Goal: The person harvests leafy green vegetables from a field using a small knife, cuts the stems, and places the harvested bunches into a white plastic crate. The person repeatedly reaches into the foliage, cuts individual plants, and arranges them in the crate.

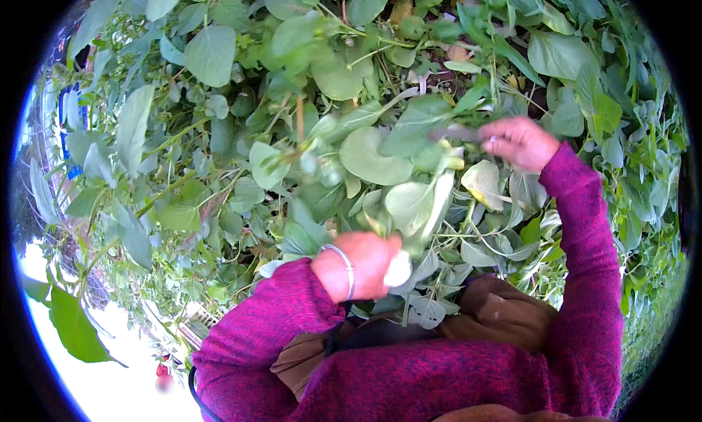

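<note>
My left hand (359, 264), with a metal bangle at its wrist, is closed around the pale, thick end of a leafy plant stalk (440, 200). Broad green leaves (375, 156) hang about the stalk, blurred in places. Up and to the right, my right hand (515, 142) grips a knife (458, 133), whose blurred dark blade points left over the leaves near a cut-looking pale stem end. Whether the blade touches a stem, I cannot tell. A yellowing leaf (483, 184) lies just below my right hand.
Dense leafy plants (208, 55) surround both hands on all sides. Bare soil and dry bits (439, 74) show between stems at the top. A large leaf (77, 326) hangs at the lower left. Something blue (71, 131) stands behind the foliage at the far left. My bent knees in brown cloth are below.
</note>
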Available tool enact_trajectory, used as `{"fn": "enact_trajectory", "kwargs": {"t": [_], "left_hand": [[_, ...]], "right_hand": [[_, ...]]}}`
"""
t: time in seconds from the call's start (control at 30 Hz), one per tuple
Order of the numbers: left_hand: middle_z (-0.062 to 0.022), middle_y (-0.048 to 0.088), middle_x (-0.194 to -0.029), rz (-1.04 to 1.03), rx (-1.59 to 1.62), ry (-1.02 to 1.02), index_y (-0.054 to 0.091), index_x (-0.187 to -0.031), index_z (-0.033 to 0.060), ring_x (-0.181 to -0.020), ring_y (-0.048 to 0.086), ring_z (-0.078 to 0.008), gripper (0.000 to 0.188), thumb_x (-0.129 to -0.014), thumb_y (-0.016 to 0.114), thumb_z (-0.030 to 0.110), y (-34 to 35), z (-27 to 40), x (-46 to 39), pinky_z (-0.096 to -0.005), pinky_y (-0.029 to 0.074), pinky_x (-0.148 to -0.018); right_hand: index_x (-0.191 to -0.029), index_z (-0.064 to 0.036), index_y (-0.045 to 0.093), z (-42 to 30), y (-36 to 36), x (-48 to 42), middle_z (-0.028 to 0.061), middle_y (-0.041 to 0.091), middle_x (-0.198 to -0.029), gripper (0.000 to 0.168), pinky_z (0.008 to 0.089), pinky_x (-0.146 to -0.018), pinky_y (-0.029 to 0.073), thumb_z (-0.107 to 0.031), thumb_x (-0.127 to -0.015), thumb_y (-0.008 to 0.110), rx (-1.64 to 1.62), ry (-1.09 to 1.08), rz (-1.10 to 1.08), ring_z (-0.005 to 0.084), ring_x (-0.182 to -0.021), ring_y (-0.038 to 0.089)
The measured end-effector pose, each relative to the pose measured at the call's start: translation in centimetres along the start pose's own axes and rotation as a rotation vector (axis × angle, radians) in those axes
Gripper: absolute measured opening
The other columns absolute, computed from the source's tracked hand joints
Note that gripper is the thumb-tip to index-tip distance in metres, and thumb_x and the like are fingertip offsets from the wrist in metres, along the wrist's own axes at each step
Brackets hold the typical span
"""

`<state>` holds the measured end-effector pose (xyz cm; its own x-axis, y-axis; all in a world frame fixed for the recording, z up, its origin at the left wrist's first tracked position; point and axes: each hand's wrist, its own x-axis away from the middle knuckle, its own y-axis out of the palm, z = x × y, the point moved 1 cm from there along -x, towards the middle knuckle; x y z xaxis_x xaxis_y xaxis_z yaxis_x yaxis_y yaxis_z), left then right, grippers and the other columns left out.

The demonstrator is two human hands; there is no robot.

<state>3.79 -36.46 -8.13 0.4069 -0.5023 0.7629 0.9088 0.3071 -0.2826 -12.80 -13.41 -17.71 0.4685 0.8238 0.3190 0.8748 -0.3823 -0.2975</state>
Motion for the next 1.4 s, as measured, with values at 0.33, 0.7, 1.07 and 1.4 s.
{"fn": "enact_trajectory", "kwargs": {"t": [0.33,0.7,1.07,1.4], "left_hand": [[-0.0194,0.055,-0.085,0.745,-0.35,-0.167,0.01,-0.124,-0.0012,-0.078,0.055,-0.0322,0.086,-0.058,0.061,0.018,-13.2,0.6,-7.1,-0.0381,0.045,-0.069],[-0.0186,0.057,-0.088,0.781,-0.291,-0.647,0.04,-0.106,0.0024,-0.08,0.056,-0.0306,0.061,-0.056,0.064,0.027,-15.1,-9.6,-2.2,-0.0358,0.046,-0.071],[-0.0121,0.058,-0.073,0.807,0.265,-0.245,0.051,-0.094,0.0087,-0.065,0.057,-0.0269,0.038,-0.06,0.063,0.023,-6.6,-7.4,-1.0,-0.0337,0.046,-0.058],[-0.0148,0.056,-0.065,0.151,0.092,-0.108,0.038,-0.109,0.0101,-0.06,0.057,-0.0298,0.056,-0.059,0.061,0.02,2.2,-0.6,0.7,-0.0392,0.046,-0.055]], "right_hand": [[-0.091,-0.003,0.056,-1.3,1.1,-14.1,0.0196,0.056,-0.08,0.027,0.0377,-0.069,0.043,-0.023,-0.075,0.049,0.086,0.007,0.696,0.0327,-0.075,0.054],[-0.097,-0.003,0.051,-3.4,2.8,-15.3,0.0194,0.055,-0.089,0.028,0.039,-0.072,0.042,-0.021,-0.077,0.046,0.336,-0.115,0.62,0.0334,-0.082,0.052],[-0.095,-0.001,0.053,-0.9,2.9,-15.0,0.0194,0.056,-0.08,0.027,0.0357,-0.068,0.043,-0.02,-0.077,0.049,0.225,-0.021,0.284,0.0328,-0.076,0.054],[-0.087,-0.006,0.057,-4.4,4.4,-6.9,0.016,0.057,-0.071,0.019,0.038,-0.065,0.043,-0.017,-0.073,0.052,0.381,0.047,-0.361,0.0305,-0.07,0.055]]}}
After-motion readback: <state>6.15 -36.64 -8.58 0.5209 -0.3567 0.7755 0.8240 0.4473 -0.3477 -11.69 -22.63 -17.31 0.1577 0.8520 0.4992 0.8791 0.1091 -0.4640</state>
